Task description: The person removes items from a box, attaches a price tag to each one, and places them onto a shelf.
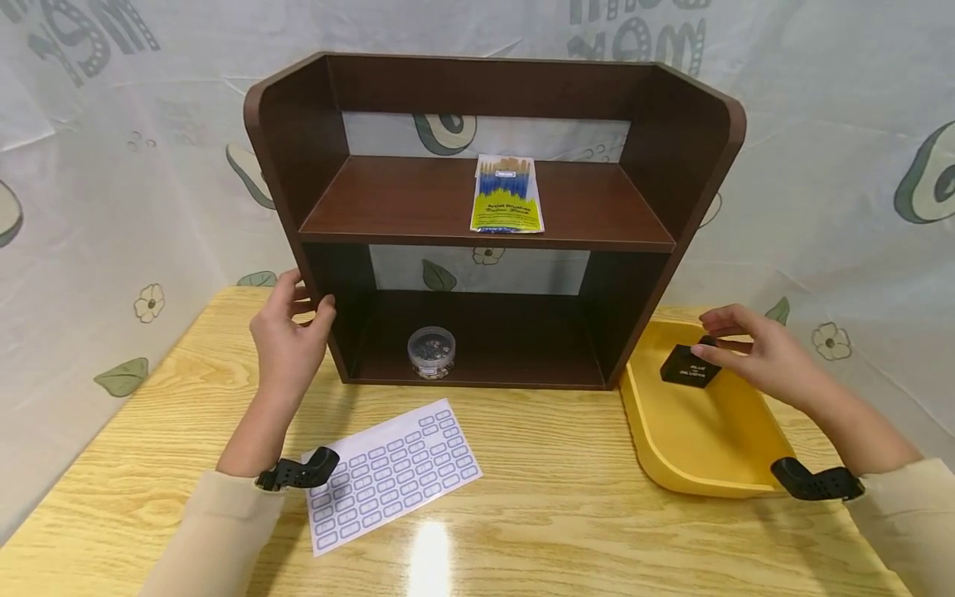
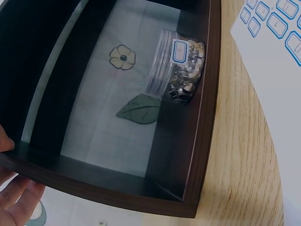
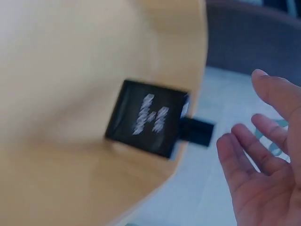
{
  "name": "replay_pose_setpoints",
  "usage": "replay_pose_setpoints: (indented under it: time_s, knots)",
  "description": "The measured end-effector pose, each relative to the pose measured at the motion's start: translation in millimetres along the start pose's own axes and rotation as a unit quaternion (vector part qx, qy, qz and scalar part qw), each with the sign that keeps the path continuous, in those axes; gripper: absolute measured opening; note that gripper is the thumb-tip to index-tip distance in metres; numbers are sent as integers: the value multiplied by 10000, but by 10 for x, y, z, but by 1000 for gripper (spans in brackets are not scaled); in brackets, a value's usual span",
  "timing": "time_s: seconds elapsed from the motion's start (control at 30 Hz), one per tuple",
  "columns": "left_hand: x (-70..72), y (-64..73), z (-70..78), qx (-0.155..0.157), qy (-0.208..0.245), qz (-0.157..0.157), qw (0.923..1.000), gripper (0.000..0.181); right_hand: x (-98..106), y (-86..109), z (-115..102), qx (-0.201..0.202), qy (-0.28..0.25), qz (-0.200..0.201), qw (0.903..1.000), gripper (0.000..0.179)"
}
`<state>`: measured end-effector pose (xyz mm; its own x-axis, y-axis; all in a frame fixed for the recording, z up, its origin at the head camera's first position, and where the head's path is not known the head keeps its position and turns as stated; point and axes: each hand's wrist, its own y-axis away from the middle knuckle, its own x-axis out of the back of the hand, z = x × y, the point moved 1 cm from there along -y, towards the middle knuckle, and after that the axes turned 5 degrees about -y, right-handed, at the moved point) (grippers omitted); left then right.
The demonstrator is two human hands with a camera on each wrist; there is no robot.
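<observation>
My left hand grips the left side panel of a dark brown wooden shelf, thumb inside and fingers outside, also seen in the left wrist view. A black square perfume-like bottle with white lettering and a small black cap stands tilted in the yellow tray. Over it, my right hand has its fingers spread loosely. The right wrist view shows a gap between those fingertips and the bottle's cap.
A clear round jar of small metallic pieces sits on the lower shelf, with a label on its side. A pack of artist brushes leans on the upper shelf. On the wooden table lies a sheet of blue-framed labels.
</observation>
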<state>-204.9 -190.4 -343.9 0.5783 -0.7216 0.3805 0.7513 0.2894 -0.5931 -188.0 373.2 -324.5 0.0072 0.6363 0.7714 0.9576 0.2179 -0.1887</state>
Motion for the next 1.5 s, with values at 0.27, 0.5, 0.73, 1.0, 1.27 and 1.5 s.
replay_pose_setpoints:
  time_s: [0.27, 0.5, 0.73, 1.0, 1.27, 1.5]
  knots:
    - [-6, -3, -9, 54, -65, 36, 10000, 34, 10, -56, 236, -404, 510, -551, 9964, 58]
    - [-14, -2, -7, 51, -42, 12, 10000, 34, -38, -98, 306, -309, 877, -827, 9922, 50]
    - [-14, -3, -7, 53, 6, 27, 10000, 35, -94, -119, 307, -180, 1051, -1027, 9890, 27]
    - [-15, -1, -16, 20, 28, -1, 10000, 35, -140, -130, 305, -48, 1047, -1040, 9890, 22]
    - [-15, 1, 2, 28, 100, -31, 9999, 36, -89, -76, 294, -130, 785, -657, 9947, 60]
    - [-20, 2, -6, 12, 94, -11, 10000, 35, 111, -44, 151, -174, 786, -171, 9966, 66]
